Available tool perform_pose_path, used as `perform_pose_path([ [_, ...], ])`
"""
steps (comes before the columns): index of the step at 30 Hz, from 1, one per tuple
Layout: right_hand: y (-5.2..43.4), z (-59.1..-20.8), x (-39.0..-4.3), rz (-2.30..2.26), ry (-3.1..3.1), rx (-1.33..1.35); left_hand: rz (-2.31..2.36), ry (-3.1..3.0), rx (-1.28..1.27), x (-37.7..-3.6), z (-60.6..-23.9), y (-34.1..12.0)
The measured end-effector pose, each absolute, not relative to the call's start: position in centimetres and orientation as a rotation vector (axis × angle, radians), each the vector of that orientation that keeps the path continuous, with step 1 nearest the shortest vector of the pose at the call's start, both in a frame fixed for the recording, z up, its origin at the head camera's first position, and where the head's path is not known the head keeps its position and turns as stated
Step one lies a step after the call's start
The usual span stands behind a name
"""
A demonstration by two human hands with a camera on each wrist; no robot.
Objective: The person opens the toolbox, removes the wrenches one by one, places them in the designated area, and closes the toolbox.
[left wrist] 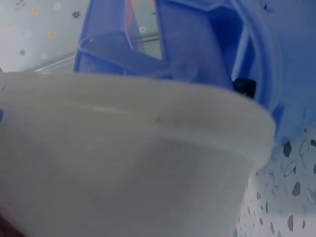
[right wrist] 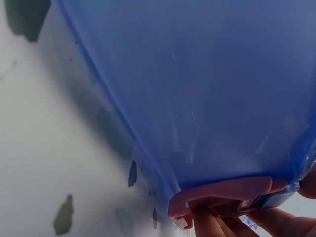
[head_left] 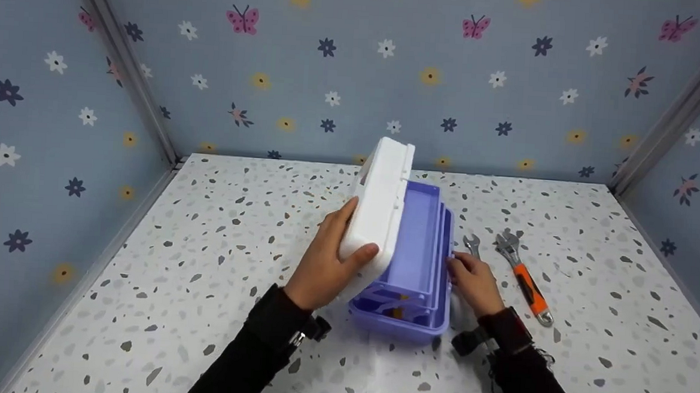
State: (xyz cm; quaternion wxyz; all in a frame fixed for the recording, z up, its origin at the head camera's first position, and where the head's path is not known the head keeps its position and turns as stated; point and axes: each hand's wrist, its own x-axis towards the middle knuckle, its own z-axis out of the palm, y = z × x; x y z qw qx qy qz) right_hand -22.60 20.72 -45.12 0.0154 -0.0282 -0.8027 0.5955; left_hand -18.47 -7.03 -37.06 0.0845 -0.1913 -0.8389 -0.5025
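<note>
A purple toolbox (head_left: 400, 330) stands on the table with its white lid (head_left: 379, 204) tilted up to the left. My left hand (head_left: 325, 261) grips the lid, thumb over its near end and fingers along its outer side. Inside, a purple tray (head_left: 419, 242) sits raised on folding arms, with something yellow (head_left: 398, 313) partly hidden below. At the box's right side, my right hand (head_left: 477, 284) holds the pink latch (right wrist: 227, 192) with curled fingers; its thumb is at the rim. The lid fills much of the left wrist view and hides the left hand's fingers.
An orange-handled adjustable wrench (head_left: 531, 288) lies to the right of the box. A smaller metal wrench (head_left: 471, 243) lies between it and the box, partly hidden behind the right hand. Flowered wall panels (head_left: 380, 72) enclose the speckled table (head_left: 216, 237) at the back and sides.
</note>
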Motion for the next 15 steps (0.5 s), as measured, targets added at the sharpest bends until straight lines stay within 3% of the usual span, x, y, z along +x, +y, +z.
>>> perform_pose_path([
  [15,20.7,-45.3,-22.8,1.912,-2.468,-0.122,-0.636,-2.489,-0.784,-17.4,-39.0,-0.7],
])
